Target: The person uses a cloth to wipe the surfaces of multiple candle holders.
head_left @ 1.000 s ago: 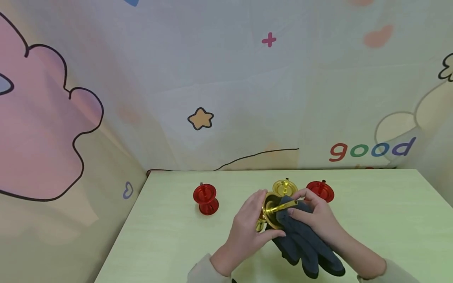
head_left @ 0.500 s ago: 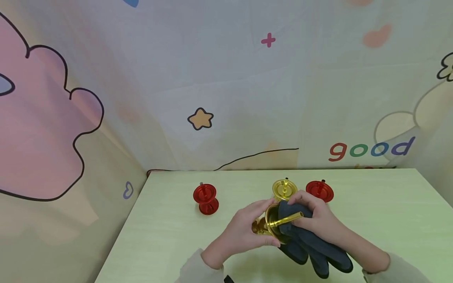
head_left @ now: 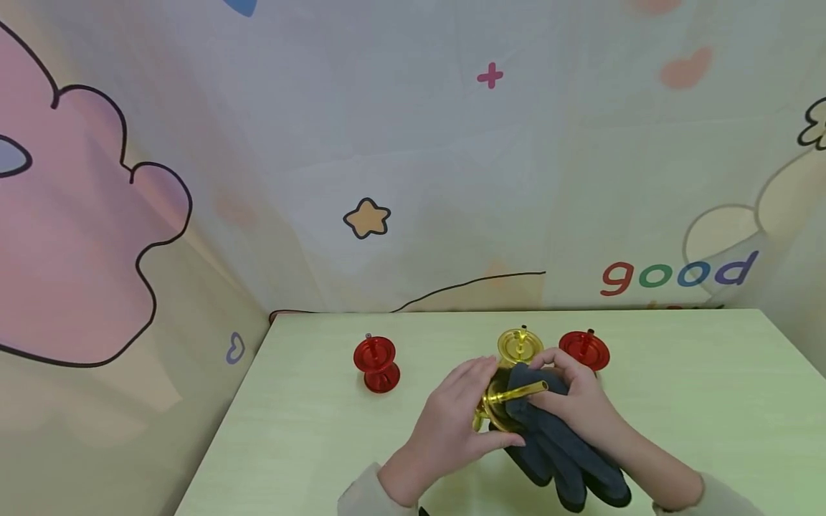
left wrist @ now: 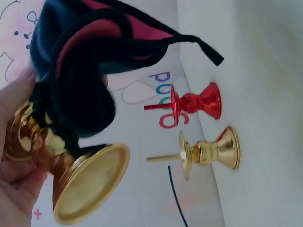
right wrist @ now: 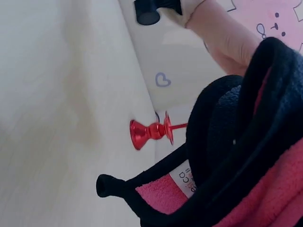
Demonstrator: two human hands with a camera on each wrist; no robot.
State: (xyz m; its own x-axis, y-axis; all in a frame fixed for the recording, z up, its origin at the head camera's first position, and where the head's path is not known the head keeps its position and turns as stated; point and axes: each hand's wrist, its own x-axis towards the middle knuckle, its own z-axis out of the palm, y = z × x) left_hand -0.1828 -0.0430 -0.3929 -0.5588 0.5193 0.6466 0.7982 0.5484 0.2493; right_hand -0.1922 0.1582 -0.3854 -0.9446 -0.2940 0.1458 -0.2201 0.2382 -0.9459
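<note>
Since the earlier frame, the left hand [head_left: 454,419] and the gold candlestick [head_left: 495,403] it holds have shifted slightly up and to the right, and the dark cloth [head_left: 560,437] bunched against them has shifted a little too. Behind everything hangs a printed backdrop [head_left: 426,179], meeting the far edge of the pale desk [head_left: 290,444]. The cloth drapes below both hands; rubbing the candlestick's dish with it seems to be the step in hand. To do that well, steady the dish by its rim, fold a small pad of cloth, work it round the spike's base and keep the loose tails from snagging. The left fingers and thumb part about as wide as the dish and grasp its edge from opposite sides. The right hand [head_left: 584,400] pinches the cloth near the spike, thumb and forefinger close together; its other fingers are partly hidden. Held between the hands, the candlestick tilts above the desk. Beyond stand a second gold one [head_left: 518,346] and two red ones [head_left: 376,355], upright. Smallest, the spike [head_left: 525,392] points toward the right hand.
</note>
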